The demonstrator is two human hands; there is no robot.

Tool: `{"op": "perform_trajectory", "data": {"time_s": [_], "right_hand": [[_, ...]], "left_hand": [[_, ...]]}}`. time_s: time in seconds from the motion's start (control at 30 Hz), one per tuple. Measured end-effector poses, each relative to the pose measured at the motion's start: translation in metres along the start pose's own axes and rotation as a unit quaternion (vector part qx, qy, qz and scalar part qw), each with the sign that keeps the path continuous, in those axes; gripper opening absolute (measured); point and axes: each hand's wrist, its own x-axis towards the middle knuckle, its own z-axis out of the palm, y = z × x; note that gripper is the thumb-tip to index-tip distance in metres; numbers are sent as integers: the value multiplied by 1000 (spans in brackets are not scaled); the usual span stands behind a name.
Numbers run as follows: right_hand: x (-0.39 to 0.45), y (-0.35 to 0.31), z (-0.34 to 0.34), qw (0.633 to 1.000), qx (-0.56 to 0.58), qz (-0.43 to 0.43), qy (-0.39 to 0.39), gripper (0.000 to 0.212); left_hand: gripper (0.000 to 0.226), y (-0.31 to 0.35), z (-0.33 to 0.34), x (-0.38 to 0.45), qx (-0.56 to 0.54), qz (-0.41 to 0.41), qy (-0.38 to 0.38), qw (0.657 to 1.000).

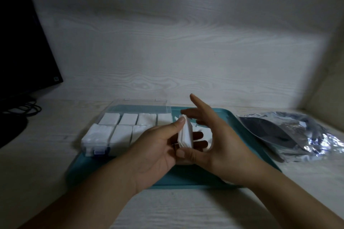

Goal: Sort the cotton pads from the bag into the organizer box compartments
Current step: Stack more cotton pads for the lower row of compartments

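Left hand grips a stack of cotton pads over the tray. Right hand pinches the stack's near end, fingers spread. Box sits at the tray's left edge.

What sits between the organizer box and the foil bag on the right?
In the head view, both hands, left hand and right hand, hold a stack of cotton pads over the teal tray, between organizer box and foil bag.
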Motion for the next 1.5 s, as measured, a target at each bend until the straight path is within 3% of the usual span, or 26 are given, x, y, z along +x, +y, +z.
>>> {"op": "perform_trajectory", "data": {"time_s": [0.2, 0.43, 0.8, 1.0, 1.2, 1.33, 1.5], "right_hand": [[2, 3, -1, 999, -14, -12, 28, 100], [1, 1, 2, 999, -36, -1, 12, 102], [0, 7, 2, 992, -114, -59, 4, 103], [1, 5, 0, 994, -101, -45, 9, 104], [1, 6, 2, 993, -100, -55, 2, 102], [0, 7, 7, 984, -140, -102, -26, 98], [-2, 3, 13, 963, -211, -163, -36, 99]], "left_hand": [[48, 0, 0, 0, -45, 10, 18, 999], [45, -6, -4, 4, -21, -8, 21, 1000], [38, -4, -2, 0, -12, -4, 6, 1000], [42, -7, -6, 3, 12, 12, 25, 1000], [37, -10, -1, 3, 1, 6, -25, 1000], [56, -14, -8, 3, 68, 6, 3, 998], [29, -17, -6, 1, 113, 18, 63, 991]]}}
